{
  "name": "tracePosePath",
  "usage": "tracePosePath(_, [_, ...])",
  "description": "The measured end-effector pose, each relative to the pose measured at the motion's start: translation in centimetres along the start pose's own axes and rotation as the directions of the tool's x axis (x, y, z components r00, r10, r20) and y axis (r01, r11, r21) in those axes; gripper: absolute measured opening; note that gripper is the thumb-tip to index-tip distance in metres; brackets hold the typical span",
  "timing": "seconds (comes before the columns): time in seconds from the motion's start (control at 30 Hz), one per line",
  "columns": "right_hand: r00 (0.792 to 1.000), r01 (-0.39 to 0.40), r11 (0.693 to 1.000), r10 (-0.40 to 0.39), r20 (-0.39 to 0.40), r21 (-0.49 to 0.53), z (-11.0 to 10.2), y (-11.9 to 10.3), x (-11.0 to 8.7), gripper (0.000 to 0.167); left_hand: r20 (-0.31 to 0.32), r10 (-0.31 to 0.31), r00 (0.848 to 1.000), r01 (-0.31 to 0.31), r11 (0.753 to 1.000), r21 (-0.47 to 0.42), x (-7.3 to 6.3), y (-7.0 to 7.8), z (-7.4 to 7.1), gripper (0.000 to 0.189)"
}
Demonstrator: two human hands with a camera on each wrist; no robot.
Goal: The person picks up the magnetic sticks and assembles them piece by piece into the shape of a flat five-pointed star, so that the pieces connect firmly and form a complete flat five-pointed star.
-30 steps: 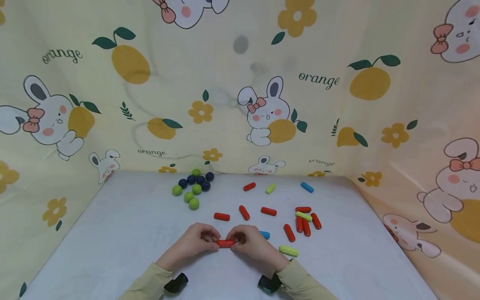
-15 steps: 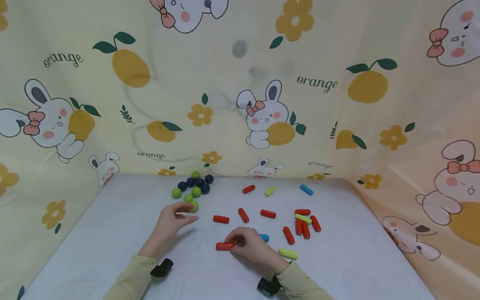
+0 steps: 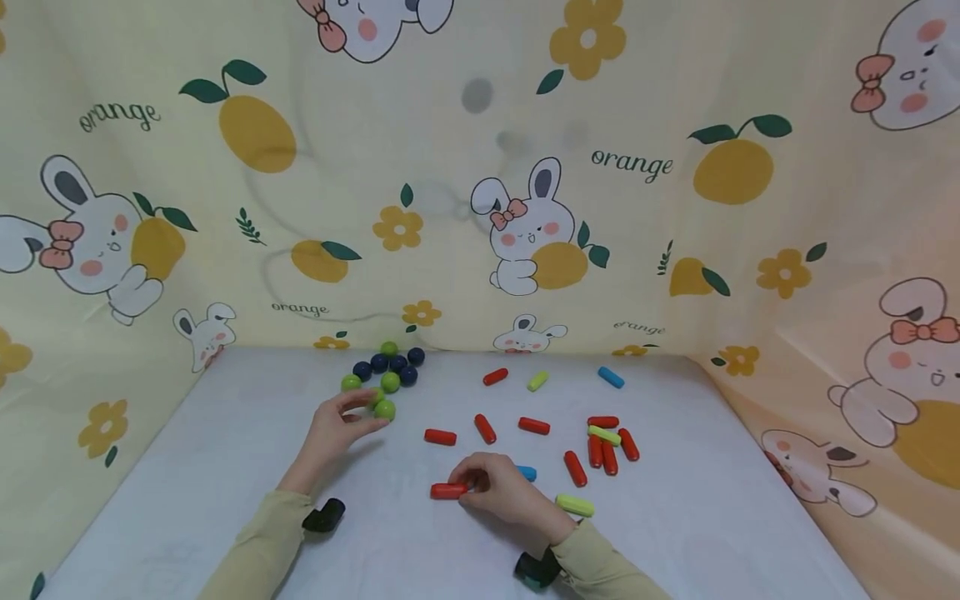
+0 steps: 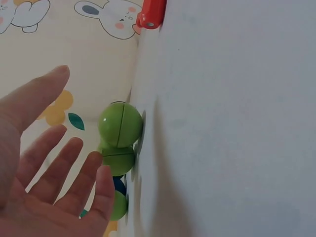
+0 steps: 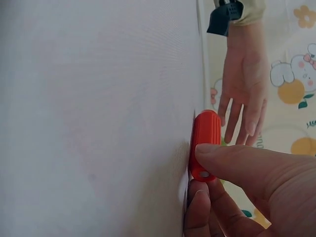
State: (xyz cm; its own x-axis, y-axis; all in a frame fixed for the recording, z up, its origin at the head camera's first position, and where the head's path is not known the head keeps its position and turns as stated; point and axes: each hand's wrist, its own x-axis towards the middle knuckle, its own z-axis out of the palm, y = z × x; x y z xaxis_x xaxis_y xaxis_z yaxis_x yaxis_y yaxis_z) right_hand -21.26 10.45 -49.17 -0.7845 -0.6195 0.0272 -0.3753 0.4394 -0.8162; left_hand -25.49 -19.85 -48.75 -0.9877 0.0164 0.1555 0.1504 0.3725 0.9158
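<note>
My right hand pinches a short red ribbed rod by its right end, low over the white table. In the right wrist view the thumb lies on the red rod, and a small grey dot shows on its near end. My left hand reaches to the group of balls with thumb and fingers spread, holding nothing. Just off its fingertips is the nearest green ball; another green ball behind it is partly hidden by the fingers. The left wrist view shows a gap between the thumb and the front green ball.
Dark blue balls and more green balls cluster at the back left. Several red rods lie across the middle and right, with yellow-green rods and blue rods among them. A patterned cloth stands behind the table.
My left hand has let go of the red rod's left end and moved away up and left to the green balls. The right hand keeps its pinch on the rod, nearly still.
</note>
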Motion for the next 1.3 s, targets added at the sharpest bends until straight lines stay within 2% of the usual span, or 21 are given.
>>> tracePosePath(0.23, [1.0,-0.005,1.0,0.005,0.0,0.003,0.1,0.0,-0.1,0.025,0.026,-0.032,0.999,0.031,0.999,0.011,0.6,-0.1,0.6,0.058])
tracePosePath(0.57, [1.0,-0.024,1.0,0.024,0.002,0.007,0.1,-0.3,-0.2,0.024,0.059,-0.057,0.997,0.05,0.991,0.122,1.1,-0.6,1.7,0.051])
tracePosePath(0.67, [1.0,-0.021,1.0,0.021,0.006,0.007,0.1,-0.3,-0.1,0.024,0.062,-0.097,0.993,0.088,0.989,0.122,1.1,-0.7,1.9,0.046])
tracePosePath(0.8, [1.0,-0.011,1.0,0.011,0.012,0.002,0.1,-0.3,-0.1,0.024,0.074,-0.122,0.99,0.112,0.985,0.132,0.8,-0.8,2.0,0.039])
tracePosePath(1.07, [1.0,-0.013,1.0,0.013,0.009,0.013,0.1,-0.2,-0.1,0.024,0.086,-0.082,0.993,0.067,0.984,0.163,-0.3,-0.6,1.5,0.034])
tracePosePath(1.3, [0.999,-0.032,0.999,0.032,-0.001,0.036,-0.2,-0.1,-0.1,0.022,0.109,-0.158,0.981,0.142,0.979,0.145,-1.9,0.7,1.6,0.032])
